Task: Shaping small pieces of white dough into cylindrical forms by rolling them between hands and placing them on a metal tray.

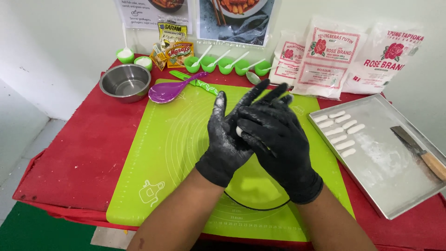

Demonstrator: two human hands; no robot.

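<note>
Both my hands wear black gloves dusted with flour and meet above the green silicone mat [153,153]. My left hand [227,139] lies palm up under my right hand [274,135], and a small piece of white dough [239,131] shows between the two palms. Most of the dough is hidden by the gloves. The fingers of both hands are stretched out, pressing flat against each other.
A metal tray [385,181] at the right holds several white dough sticks [339,130] and a wooden-handled knife [418,148]. A steel bowl [125,82], a purple spoon [169,89], a green knife [195,82], small green cups [223,65] and white flour bags [325,58] stand at the back on the red tablecloth [79,153].
</note>
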